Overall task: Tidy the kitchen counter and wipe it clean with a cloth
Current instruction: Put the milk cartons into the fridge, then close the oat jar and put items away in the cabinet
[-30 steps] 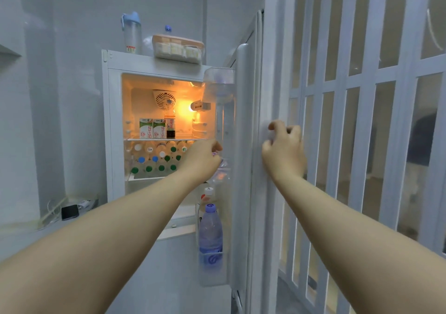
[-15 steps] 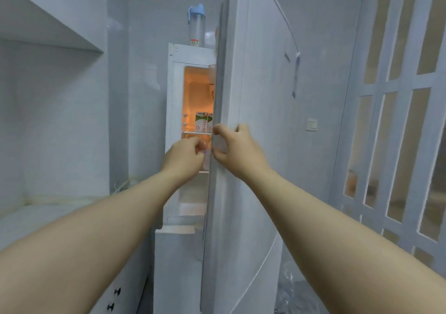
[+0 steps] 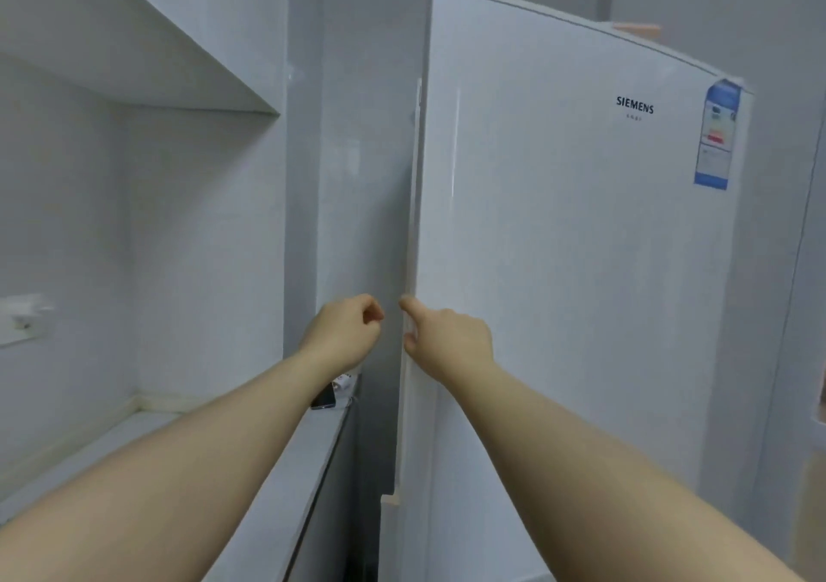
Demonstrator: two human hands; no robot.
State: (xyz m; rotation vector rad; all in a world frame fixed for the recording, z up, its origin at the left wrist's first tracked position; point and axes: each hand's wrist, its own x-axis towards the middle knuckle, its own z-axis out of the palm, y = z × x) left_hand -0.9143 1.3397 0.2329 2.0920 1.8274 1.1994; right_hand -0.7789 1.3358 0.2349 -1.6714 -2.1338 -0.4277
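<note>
counter (image 3: 308, 461) left, fridge door (image 3: 558, 268) ahead
left hand (image 3: 344, 335) curled, empty; right hand (image 3: 451, 340) presses a straight finger to its edge

Left, counter (image 3: 313, 440); right, fridge (image 3: 558, 268); phone (image 3: 324, 399), seemingly, on counter.

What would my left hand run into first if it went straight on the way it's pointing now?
Probably the grey wall just left of the fridge door. Your left hand points into that strip, beside the door's edge, and nothing shows in between, though depth is hard to judge.
</note>
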